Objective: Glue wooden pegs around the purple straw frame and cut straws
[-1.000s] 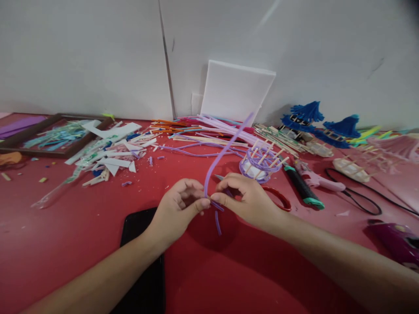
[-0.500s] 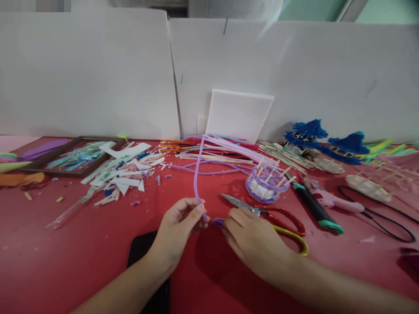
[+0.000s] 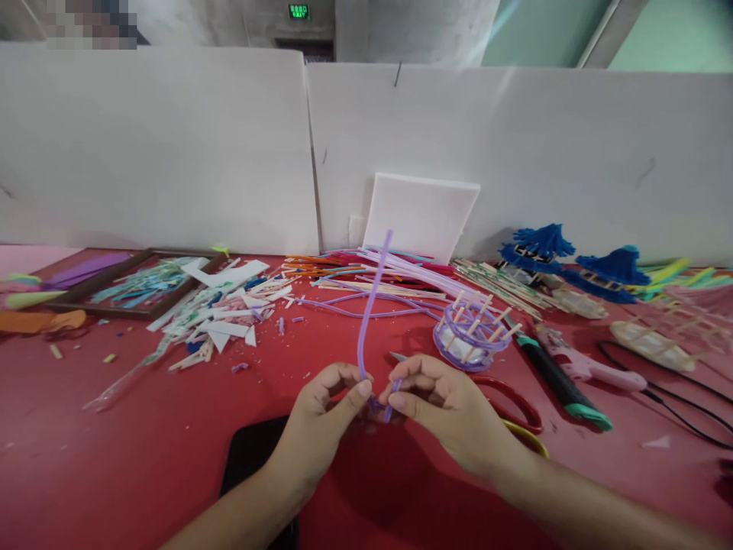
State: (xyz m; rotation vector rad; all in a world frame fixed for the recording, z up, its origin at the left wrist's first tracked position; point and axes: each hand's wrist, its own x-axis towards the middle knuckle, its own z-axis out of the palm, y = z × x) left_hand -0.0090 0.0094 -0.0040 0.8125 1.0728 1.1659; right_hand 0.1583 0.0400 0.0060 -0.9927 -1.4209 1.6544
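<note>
A long purple pipe cleaner (image 3: 370, 313) rises upright from the fingertips of my left hand (image 3: 326, 416), which is closed on its lower part. My right hand (image 3: 450, 405) pinches a short purple pipe cleaner piece (image 3: 394, 393) close beside it. More purple lies between the fingertips, where I cannot tell whether the pieces are joined. Scissors with red and yellow handles (image 3: 524, 405) lie on the table partly under my right hand. Just beyond stands a small round purple frame with wooden sticks (image 3: 473, 336). A black phone-like slab (image 3: 252, 447) is partly covered by my left forearm.
Purple pipe cleaners (image 3: 424, 271) and wooden sticks (image 3: 495, 283) lie at the back. On the right are a black-handled knife-like tool (image 3: 555, 374), a pink glue gun (image 3: 601, 372) and blue roof-like pieces (image 3: 612, 267). White scraps (image 3: 229, 305) and a brown frame (image 3: 137, 312) lie left.
My right hand has turned and come up from the table by the scissors to meet my left fingertips, now pinching a purple piece. The long pipe cleaner leans right. The view has tilted up slightly.
</note>
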